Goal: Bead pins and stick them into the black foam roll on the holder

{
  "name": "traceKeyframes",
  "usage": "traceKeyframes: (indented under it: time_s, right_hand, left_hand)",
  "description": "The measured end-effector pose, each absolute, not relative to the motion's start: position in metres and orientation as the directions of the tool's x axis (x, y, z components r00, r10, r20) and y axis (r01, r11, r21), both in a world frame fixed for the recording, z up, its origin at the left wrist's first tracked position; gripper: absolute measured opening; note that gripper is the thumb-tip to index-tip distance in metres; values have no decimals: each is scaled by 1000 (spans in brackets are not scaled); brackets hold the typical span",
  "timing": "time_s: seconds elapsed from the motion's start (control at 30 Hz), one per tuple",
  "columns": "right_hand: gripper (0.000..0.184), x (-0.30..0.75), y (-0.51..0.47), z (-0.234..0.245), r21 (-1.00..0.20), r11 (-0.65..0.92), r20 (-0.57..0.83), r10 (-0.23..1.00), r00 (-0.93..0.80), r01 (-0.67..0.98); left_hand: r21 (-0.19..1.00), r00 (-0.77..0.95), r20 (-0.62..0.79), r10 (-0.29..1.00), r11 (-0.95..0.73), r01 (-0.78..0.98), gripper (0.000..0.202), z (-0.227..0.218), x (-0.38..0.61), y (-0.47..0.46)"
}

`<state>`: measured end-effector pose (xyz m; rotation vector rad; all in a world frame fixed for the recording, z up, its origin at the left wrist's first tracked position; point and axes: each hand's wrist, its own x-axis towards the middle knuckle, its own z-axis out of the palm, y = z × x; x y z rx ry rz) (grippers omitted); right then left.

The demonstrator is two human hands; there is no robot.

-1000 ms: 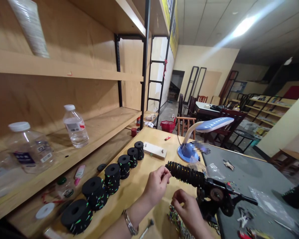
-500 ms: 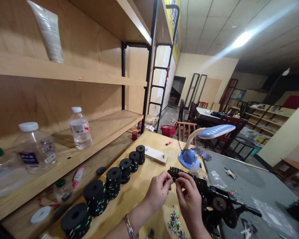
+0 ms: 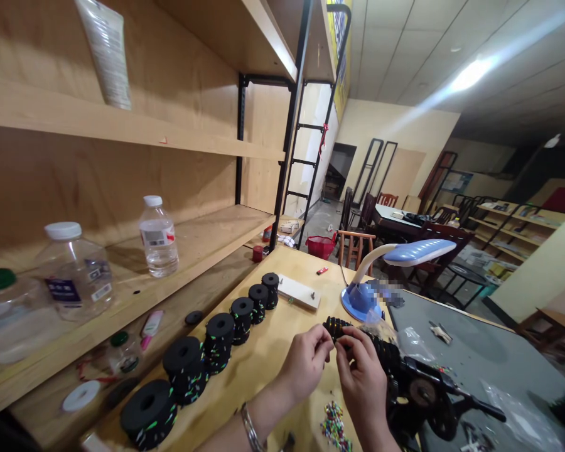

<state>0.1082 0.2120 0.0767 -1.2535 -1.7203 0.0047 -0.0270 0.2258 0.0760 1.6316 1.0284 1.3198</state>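
Observation:
My left hand (image 3: 309, 356), a metal bangle on its wrist, is closed in a pinch in the lower middle of the view. Right beside it, my right hand (image 3: 363, 363) is pinched too, the fingertips of both almost meeting. Whatever they hold is too small to make out. Just behind the fingers lies a dark ribbed roll (image 3: 390, 353) with yellowish bands, partly covered by my right hand. It is next to a black hand-cranked-looking machine (image 3: 422, 390). Below my hands, a pile of small multicoloured beads (image 3: 335, 428) is spread on the wooden table (image 3: 258, 383).
Several black spools (image 3: 148, 411) with coloured flecks line the table's left side. Behind are a pale board (image 3: 297, 292) with bolts and a blue desk lamp (image 3: 358, 302). A grey tabletop (image 3: 489, 339) with plastic bags adjoins on the right. Shelving with bottles (image 3: 159, 242) rises at left.
The camera view has turned slightly, so the scene sits a little further right. Both hands stay pinched close together at the ribbed roll, with only slight finger movement.

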Motion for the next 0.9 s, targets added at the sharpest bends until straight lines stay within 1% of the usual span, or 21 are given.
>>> traceKeyframes:
  time_s: [0.6, 0.73, 0.9]
  right_hand:
    - [20, 107, 214, 78, -497, 428, 677, 736, 28, 755]
    - [21, 106, 214, 78, -481, 413, 684, 729, 36, 773]
    - [23, 104, 215, 82, -433, 390, 686, 727, 17, 813]
  left_hand:
    - [923, 122, 357, 926, -370, 108, 18, 77, -26, 226]
    - [922, 122, 359, 926, -371, 107, 17, 77, -26, 226]
    - [924, 116, 357, 927, -369, 97, 18, 74, -26, 227]
